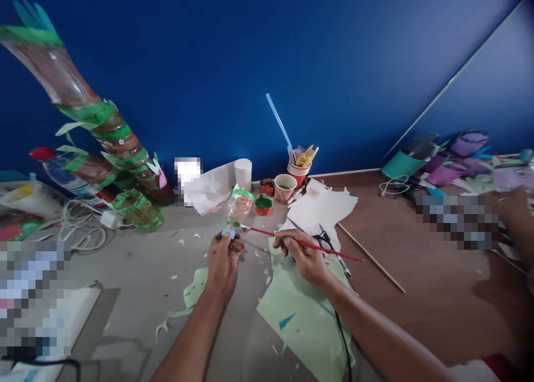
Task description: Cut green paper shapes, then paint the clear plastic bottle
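Observation:
My left hand [224, 261] is closed around the neck end of a cut plastic bottle [240, 206], near its light blue cap [228, 233]. The bottle's wide end points up and has a green-painted rim; pinkish-brown colour shows on its wall. In my right hand [303, 258] is a thin red paintbrush [321, 249], gripped like a pen. Its tip meets the green area near the bottle's neck. Just behind stand a small pot of green paint [263, 205], a pot of brown paint [267, 187] and a paper cup [286, 188].
A tall painted bottle structure [120, 143] leans at the left, beside a white cable [83, 232]. Pale green paper [302, 315], scraps and a wooden stick [371, 257] lie on the table. A red cup [298, 173] holds tools. Another person's hand [517, 209] is at the right.

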`<state>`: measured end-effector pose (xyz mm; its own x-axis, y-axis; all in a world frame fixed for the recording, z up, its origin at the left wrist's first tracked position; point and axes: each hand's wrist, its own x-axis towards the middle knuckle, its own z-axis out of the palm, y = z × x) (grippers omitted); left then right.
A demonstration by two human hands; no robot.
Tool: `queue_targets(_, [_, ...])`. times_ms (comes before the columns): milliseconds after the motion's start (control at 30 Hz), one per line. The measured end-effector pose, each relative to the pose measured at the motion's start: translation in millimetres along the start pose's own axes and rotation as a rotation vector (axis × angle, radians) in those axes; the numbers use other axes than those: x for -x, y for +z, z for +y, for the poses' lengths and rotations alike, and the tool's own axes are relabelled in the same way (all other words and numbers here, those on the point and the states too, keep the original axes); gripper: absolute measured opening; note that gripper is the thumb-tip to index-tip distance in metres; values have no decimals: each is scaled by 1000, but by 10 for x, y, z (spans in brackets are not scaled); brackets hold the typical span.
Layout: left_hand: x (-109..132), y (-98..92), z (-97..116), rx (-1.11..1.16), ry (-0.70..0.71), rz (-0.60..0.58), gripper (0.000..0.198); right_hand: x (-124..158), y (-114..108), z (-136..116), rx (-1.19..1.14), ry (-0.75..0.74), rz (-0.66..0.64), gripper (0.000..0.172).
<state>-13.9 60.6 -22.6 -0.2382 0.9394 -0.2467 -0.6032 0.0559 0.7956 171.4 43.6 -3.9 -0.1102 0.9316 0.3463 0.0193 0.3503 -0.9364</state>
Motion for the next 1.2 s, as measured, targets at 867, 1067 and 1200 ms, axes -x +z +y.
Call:
queue_targets(867, [9, -63, 149, 422, -422, -121, 22, -7, -14, 26, -67, -3, 3, 27])
queue_targets(1067, [43, -19, 207, 372, -459, -129, 23, -9, -25, 48, -80, 3, 12, 28])
queue_targets(1200, [40, -14, 211, 335, -486, -150, 27, -15, -37, 50, -77, -7, 25, 27])
